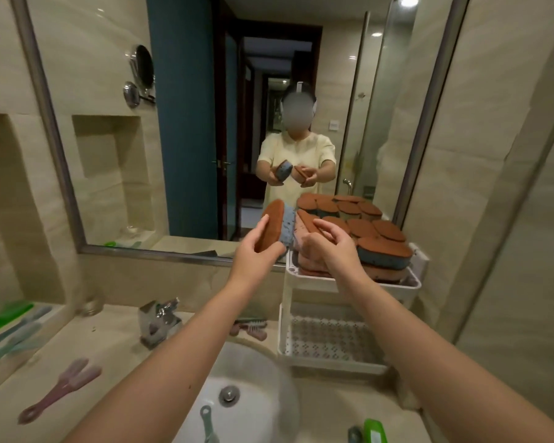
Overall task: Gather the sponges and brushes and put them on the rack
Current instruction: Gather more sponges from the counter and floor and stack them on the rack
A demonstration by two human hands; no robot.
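My left hand (257,251) grips a blue sponge with a brown scouring face (274,226), held upright in front of the mirror, just left of the white rack (411,281). My right hand (333,244) holds a pink sponge with a brown face (304,230) at the left end of the rack's top shelf. Several brown-topped sponges (383,247) are stacked on that shelf. A pink brush (61,390) lies on the counter at the left, another pink brush (250,327) behind the basin, and a teal brush handle (207,423) lies in the sink.
The rack's lower shelf (330,342) holds nothing. A chrome faucet (159,319) stands behind the white basin (247,398). Green and teal brushes (8,327) lie at the far left, a green item (375,431) at the bottom right. The mirror (189,123) reflects a person.
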